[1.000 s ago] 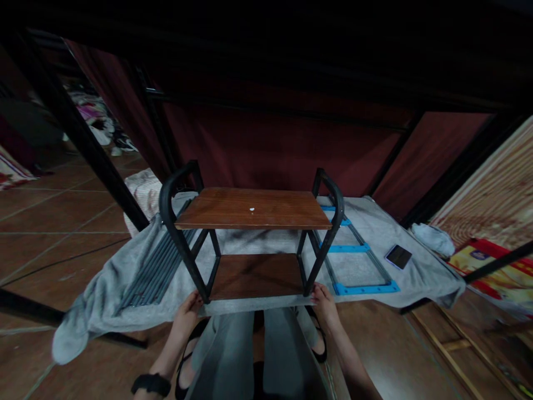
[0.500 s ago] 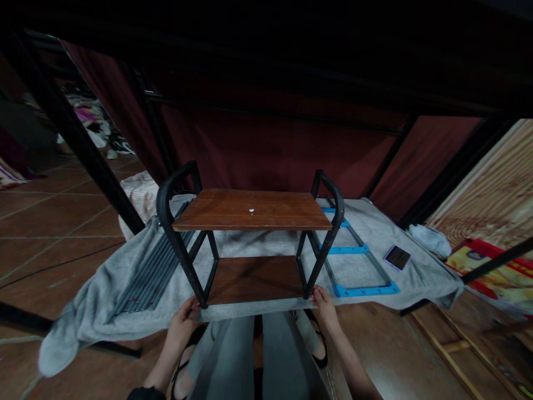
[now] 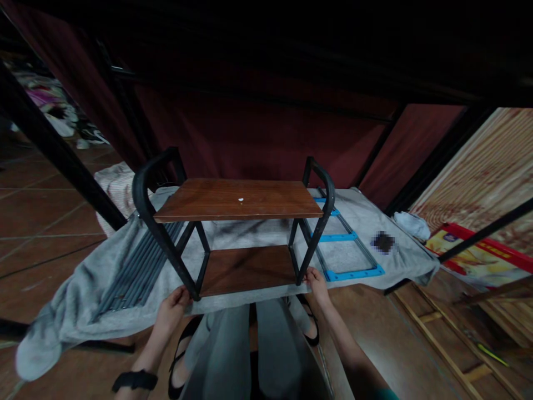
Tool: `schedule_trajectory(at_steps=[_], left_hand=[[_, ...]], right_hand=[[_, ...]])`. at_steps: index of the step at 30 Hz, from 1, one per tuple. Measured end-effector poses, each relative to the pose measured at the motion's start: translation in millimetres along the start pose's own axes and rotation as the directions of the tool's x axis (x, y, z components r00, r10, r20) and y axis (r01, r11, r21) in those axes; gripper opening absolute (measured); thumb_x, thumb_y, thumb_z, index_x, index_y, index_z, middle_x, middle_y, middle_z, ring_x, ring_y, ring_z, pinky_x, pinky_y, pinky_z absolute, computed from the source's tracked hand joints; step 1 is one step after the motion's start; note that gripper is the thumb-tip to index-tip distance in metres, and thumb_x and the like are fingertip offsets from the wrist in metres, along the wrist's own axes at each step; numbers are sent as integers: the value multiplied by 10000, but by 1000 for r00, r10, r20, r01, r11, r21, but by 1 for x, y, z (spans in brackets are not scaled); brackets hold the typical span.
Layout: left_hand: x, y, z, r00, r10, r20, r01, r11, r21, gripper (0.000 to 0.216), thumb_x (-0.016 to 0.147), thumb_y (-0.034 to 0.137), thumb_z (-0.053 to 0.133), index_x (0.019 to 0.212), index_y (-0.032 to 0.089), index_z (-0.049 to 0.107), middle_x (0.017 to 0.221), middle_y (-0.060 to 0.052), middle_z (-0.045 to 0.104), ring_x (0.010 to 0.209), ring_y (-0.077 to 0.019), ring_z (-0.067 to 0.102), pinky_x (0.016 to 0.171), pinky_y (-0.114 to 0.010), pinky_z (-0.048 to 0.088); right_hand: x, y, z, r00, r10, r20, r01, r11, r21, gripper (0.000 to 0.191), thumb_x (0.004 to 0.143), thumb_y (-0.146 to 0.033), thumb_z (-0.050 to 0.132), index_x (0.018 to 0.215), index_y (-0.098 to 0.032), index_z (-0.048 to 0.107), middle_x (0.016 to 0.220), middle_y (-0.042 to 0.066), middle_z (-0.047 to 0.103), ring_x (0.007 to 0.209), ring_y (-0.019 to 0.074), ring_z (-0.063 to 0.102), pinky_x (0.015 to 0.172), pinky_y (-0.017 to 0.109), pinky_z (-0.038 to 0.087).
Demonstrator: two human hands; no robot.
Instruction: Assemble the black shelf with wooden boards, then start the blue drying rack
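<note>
A small two-tier shelf (image 3: 241, 197) with brown wood-grain boards and a black tubular metal frame stands upright on a grey cloth (image 3: 266, 230). My left hand (image 3: 171, 311) is closed at the foot of its front left leg, the fingertips partly hidden. At the foot of the front right leg, my right hand (image 3: 317, 284) pinches the frame. Several grey metal tubes (image 3: 139, 266) lie side by side to the left of the shelf. On its right lies a ladder-like frame of grey tubes with blue crosspieces (image 3: 353, 274).
A pixelated dark object (image 3: 383, 243) lies on the cloth at right. Dark bed-frame posts (image 3: 58, 139) and a maroon curtain (image 3: 250, 139) enclose the space. A red and yellow box (image 3: 478, 253) and a wooden frame (image 3: 433, 316) are at right.
The view has swung slightly, so everything sits a little further left and higher. Both hands stay at the shelf's front feet; the shelf shows no clear movement on the cloth.
</note>
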State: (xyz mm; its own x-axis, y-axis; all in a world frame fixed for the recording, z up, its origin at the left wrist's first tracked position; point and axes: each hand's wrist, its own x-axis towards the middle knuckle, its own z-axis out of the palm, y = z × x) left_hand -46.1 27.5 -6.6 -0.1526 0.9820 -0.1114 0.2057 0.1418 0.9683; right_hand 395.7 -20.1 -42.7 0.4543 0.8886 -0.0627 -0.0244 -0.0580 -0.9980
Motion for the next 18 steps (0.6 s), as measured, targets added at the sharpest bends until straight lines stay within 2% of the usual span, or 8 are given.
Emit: schedule_trajectory(at_steps=[4, 7, 10, 15, 18], left_hand=[[3, 1, -2, 999, -15, -36, 15, 1000, -9, 464, 466, 633, 730, 659, 225, 623, 649, -37, 665, 729, -263, 641, 721, -373, 540], [1, -7, -2, 998, -43, -56, 40, 997, -64, 517, 447, 652, 750, 714, 218, 667, 693, -38, 689, 735, -254, 646, 723, -367, 543], [-2, -13, -2, 998, -44, -34, 40, 994, -102, 553, 440, 676, 763, 728, 210, 682, 728, -39, 702, 761, -244, 645, 763, -360, 536], [-4, -7, -2, 1000, -24, 6, 24, 996, -88, 512, 474, 674, 753, 666, 208, 660, 642, -33, 654, 725, -242, 620, 750, -361, 522], [-6, -5, 0, 1000, -23, -8, 22, 994, -107, 480, 502, 632, 748, 694, 199, 673, 670, -40, 662, 702, -230, 608, 729, -354, 514]], right_hand=[[6, 4, -2, 999, 28, -26, -28, 1000, -5, 406, 654, -589, 628, 790, -206, 639, 718, 26, 655, 640, 175, 576, 584, 292, 470], [6, 7, -2, 999, 10, -38, -11, 1000, -15, 418, 663, -605, 619, 801, -211, 644, 709, 31, 652, 638, 184, 576, 589, 305, 471], [3, 6, -1, 999, -30, -31, 29, 999, -37, 406, 670, -606, 627, 779, -216, 649, 694, 34, 644, 635, 191, 567, 594, 317, 466], [-1, -6, 1, 1000, -12, -23, 12, 999, -32, 404, 675, -624, 630, 782, -235, 637, 678, 34, 630, 617, 208, 555, 604, 345, 460], [-6, -8, 1, 999, -47, -20, 44, 992, -117, 386, 691, -604, 623, 767, -227, 647, 677, 37, 628, 649, 216, 552, 637, 347, 451]])
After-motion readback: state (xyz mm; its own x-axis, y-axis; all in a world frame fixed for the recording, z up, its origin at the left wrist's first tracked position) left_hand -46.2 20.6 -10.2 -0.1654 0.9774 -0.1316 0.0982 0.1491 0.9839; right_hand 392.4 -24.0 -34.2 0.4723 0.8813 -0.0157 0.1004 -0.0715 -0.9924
